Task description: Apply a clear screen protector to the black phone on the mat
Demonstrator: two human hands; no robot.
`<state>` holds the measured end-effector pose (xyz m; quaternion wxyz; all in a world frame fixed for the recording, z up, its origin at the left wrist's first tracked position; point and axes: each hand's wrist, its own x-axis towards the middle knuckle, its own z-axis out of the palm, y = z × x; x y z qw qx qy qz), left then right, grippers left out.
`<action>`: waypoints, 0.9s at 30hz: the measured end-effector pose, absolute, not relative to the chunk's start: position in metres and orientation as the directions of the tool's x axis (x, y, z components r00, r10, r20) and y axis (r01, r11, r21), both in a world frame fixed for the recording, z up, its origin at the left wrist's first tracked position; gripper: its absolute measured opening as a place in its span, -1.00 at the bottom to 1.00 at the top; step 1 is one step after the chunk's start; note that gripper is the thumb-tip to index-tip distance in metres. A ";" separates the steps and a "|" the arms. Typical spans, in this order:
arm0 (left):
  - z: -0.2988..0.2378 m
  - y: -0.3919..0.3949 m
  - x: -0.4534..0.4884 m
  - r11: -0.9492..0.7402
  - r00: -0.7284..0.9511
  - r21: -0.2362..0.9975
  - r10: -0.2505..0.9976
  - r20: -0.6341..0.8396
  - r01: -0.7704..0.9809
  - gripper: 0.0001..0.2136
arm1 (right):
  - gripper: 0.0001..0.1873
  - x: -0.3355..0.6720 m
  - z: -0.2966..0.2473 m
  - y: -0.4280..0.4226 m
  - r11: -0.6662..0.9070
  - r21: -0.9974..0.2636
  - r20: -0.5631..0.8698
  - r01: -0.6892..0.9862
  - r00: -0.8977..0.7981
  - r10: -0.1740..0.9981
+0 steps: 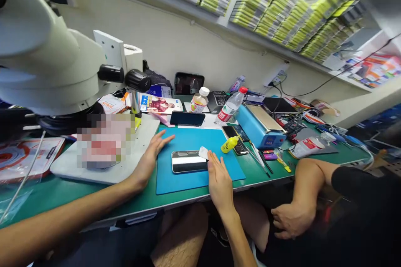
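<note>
Near the centre of the frame we see a smartphone (189, 161) lying flat on a blue work mat (175, 181), its long side running left to right. At the phone's right end sits a small white cloth or pad (203, 152), touching the phone's upper right corner. Our right hand (219, 179) lies just right of the phone, fingers stretched out flat and together, their tips at the white pad; it grips nothing. Our left hand (150, 158) rests at the mat's left edge, to the upper left of the phone and apart from it, open with the fingers spread and pointing right, holding nothing.

Further out, a yellow squeeze bottle (229, 144) lies at the mat's upper right corner, beside a second dark phone (235, 137). Another black phone (187, 118) lies above the mat. A blue heating station (260, 126) stands right of centre, with a plastic water bottle (231, 107) behind it. A white microscope (46, 62) fills the upper left. At the lower right, another person's forearm and hand (293, 219) rest by the edge of the green table (62, 192).
</note>
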<state>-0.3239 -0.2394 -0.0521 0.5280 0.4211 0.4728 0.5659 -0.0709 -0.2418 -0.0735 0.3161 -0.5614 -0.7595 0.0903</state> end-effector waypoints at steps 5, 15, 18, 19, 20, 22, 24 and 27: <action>-0.044 -0.238 -0.324 0.066 -0.082 0.876 0.989 -0.119 -0.478 -0.38 | -0.45 -0.076 -0.072 -0.244 0.316 -0.448 0.402 0.836 -0.127 0.907; -0.045 -0.239 -0.322 0.058 -0.036 0.917 0.996 -0.079 -0.396 -0.37 | -0.70 -0.063 -0.066 -0.246 0.301 -0.725 0.432 0.619 0.069 0.899; -0.045 -0.239 -0.321 0.051 -0.026 0.930 0.998 -0.065 -0.365 -0.40 | -0.66 -0.048 -0.064 -0.233 0.265 -0.759 0.417 0.595 0.132 0.899; -0.045 -0.239 -0.321 0.053 -0.027 0.933 0.997 -0.067 -0.356 -0.41 | -0.62 -0.043 -0.065 -0.228 0.246 -0.770 0.421 0.589 0.180 0.889; -0.044 -0.238 -0.321 0.057 -0.031 0.933 0.997 -0.072 -0.354 -0.42 | -0.57 -0.039 -0.066 -0.222 0.222 -0.781 0.427 0.584 0.240 0.872; -0.042 -0.238 -0.322 0.066 -0.041 0.927 0.995 -0.088 -0.369 -0.42 | -0.43 -0.034 -0.071 -0.211 0.166 -0.799 0.435 0.577 0.366 0.823; -0.040 -0.237 -0.323 0.077 -0.046 0.918 0.994 -0.103 -0.389 -0.41 | -0.33 -0.033 -0.076 -0.204 0.123 -0.810 0.435 0.574 0.446 0.782; -0.039 -0.237 -0.323 0.094 -0.043 0.911 0.992 -0.122 -0.402 -0.41 | -0.26 -0.031 -0.079 -0.196 0.107 -0.795 0.446 0.597 0.454 0.771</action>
